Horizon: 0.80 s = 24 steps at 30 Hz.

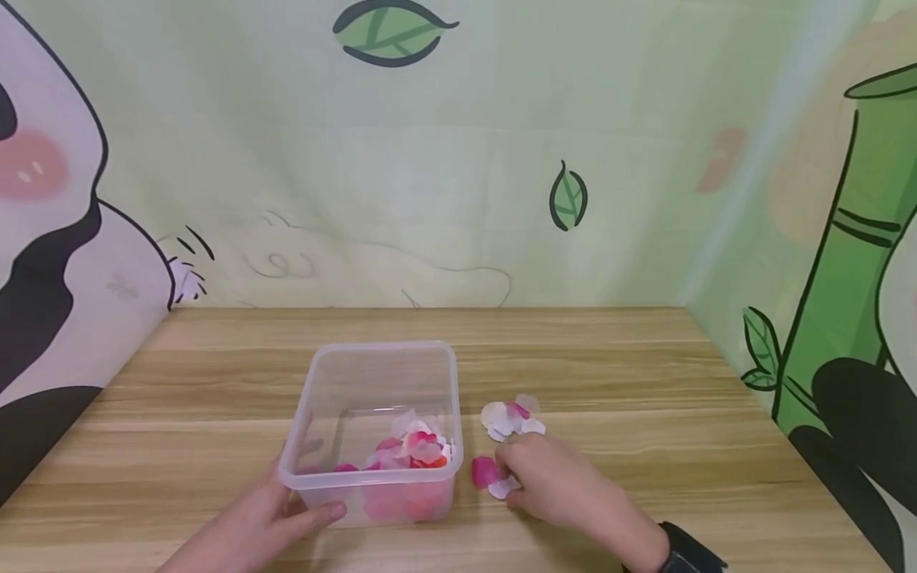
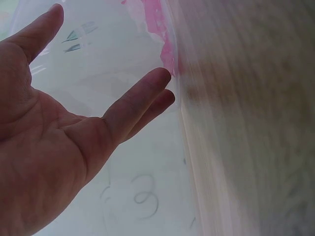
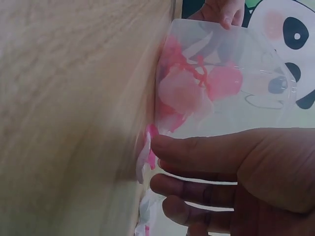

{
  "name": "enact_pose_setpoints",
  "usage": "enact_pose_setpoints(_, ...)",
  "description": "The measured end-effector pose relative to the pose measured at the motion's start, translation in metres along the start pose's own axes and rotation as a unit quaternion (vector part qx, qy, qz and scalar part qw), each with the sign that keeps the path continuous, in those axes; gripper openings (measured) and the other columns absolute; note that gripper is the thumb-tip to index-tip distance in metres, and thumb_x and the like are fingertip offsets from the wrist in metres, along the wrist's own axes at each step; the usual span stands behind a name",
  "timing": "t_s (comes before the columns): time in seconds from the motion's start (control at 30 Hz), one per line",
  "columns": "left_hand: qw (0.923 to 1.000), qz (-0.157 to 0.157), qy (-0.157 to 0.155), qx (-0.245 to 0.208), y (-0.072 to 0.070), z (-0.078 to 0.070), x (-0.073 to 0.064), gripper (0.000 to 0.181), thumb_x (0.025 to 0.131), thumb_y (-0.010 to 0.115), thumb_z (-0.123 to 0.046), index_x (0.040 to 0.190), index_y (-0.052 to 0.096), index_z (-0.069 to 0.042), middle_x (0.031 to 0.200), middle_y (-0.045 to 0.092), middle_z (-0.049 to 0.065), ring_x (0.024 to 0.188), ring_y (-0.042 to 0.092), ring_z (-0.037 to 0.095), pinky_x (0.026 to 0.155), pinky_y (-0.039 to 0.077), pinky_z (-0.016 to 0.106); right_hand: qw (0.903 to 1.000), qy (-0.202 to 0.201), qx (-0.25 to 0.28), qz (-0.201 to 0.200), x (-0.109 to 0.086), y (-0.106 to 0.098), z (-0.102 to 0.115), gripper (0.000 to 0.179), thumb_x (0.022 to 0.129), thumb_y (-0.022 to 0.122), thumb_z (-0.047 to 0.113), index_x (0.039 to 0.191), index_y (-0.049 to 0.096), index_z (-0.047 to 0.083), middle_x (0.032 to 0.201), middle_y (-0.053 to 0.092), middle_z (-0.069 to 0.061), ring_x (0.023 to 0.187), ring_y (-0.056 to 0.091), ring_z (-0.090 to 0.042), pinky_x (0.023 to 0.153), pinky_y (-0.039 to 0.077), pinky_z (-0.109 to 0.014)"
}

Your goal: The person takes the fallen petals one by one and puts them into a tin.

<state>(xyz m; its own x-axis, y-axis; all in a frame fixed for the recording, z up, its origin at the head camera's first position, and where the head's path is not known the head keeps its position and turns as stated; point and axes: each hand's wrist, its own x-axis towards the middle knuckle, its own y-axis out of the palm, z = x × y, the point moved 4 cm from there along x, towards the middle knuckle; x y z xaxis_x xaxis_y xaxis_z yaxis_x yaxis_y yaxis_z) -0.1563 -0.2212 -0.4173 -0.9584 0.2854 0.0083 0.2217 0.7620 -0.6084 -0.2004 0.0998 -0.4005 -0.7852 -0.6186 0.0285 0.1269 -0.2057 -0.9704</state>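
A clear plastic container (image 1: 383, 348) holds a heap of pink, white and red petals (image 1: 411, 450). My left hand (image 1: 268, 517) rests against the container's near left corner, thumb on the front wall. In the left wrist view its fingers (image 2: 140, 101) stretch out along the clear wall. To the right of the container, my right hand (image 1: 562, 481) is at the tabletop beside a magenta petal (image 1: 484, 472) and a white petal (image 1: 503, 488). The right wrist view has the thumb tip right at a pale petal (image 3: 142, 160), with the fingers extended below it.
Behind my right hand lies a small cluster of white and pink petals (image 1: 501, 420). The wooden table (image 1: 609, 350) ends at a green printed backdrop (image 1: 430, 175) with pandas and bamboo. A dark band (image 1: 688, 549) circles my right wrist.
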Motion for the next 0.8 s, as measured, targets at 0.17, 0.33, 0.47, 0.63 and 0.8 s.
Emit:
enact_pose_setpoints(0.17, 0.9998, -0.008, 0.015, 0.009, 0.000, 0.000, -0.001, 0.105, 0.090, 0.081, -0.038, 0.164, 0.012, -0.011, 0.150, 0.045, 0.027, 0.126, 0.056, 0.036, 0.099, 0.048, 0.052, 0.9999, -0.014, -0.003, 0.002, 0.001, 0.004, 0.000, 0.035, 0.076, 0.082, 0.004, 0.068, 0.054, 0.021, 0.063, 0.043, 0.012, 0.058, 0.040, -0.007, 0.049, 0.038, -0.026)
enact_pose_setpoints(0.33, 0.9998, -0.011, 0.014, 0.009, 0.000, 0.001, -0.001, 0.103, 0.089, 0.082, -0.036, 0.163, 0.015, -0.010, 0.150, 0.046, 0.025, 0.126, 0.056, 0.034, 0.099, 0.049, 0.047, 0.9994, -0.032, -0.001, -0.016, 0.001, 0.006, 0.000, 0.038, 0.081, 0.076, 0.000, 0.063, 0.049, 0.021, 0.060, 0.039, 0.012, 0.057, 0.037, -0.007, 0.047, 0.036, -0.026)
enact_pose_setpoints(0.47, 0.9996, -0.009, 0.028, 0.003, 0.000, 0.000, -0.001, 0.100, 0.090, 0.081, -0.034, 0.162, 0.018, -0.006, 0.151, 0.044, 0.027, 0.126, 0.056, 0.036, 0.099, 0.049, 0.044, 0.9990, -0.034, 0.013, -0.026, 0.001, 0.004, -0.001, 0.038, 0.083, 0.073, -0.001, 0.063, 0.049, 0.019, 0.059, 0.037, 0.011, 0.055, 0.034, -0.006, 0.047, 0.034, -0.025)
enact_pose_setpoints(0.63, 0.9999, -0.004, 0.016, -0.003, 0.000, -0.001, -0.001, 0.103, 0.090, 0.081, -0.037, 0.163, 0.015, -0.009, 0.152, 0.042, 0.027, 0.127, 0.055, 0.037, 0.100, 0.047, 0.050, 0.9973, -0.043, 0.018, -0.058, 0.002, -0.004, -0.003, 0.030, 0.086, 0.075, 0.001, 0.068, 0.058, 0.018, 0.063, 0.047, 0.012, 0.056, 0.040, -0.004, 0.051, 0.040, -0.023)
enact_pose_setpoints(0.8, 0.9998, 0.002, 0.007, -0.019, 0.000, -0.001, -0.001, 0.106, 0.089, 0.082, -0.037, 0.165, 0.010, -0.014, 0.153, 0.041, 0.028, 0.126, 0.056, 0.036, 0.099, 0.048, 0.050, 0.9963, -0.039, 0.027, -0.072, 0.003, -0.013, -0.005, 0.021, 0.085, 0.075, 0.000, 0.075, 0.064, 0.014, 0.068, 0.054, 0.011, 0.061, 0.047, -0.004, 0.057, 0.046, -0.023)
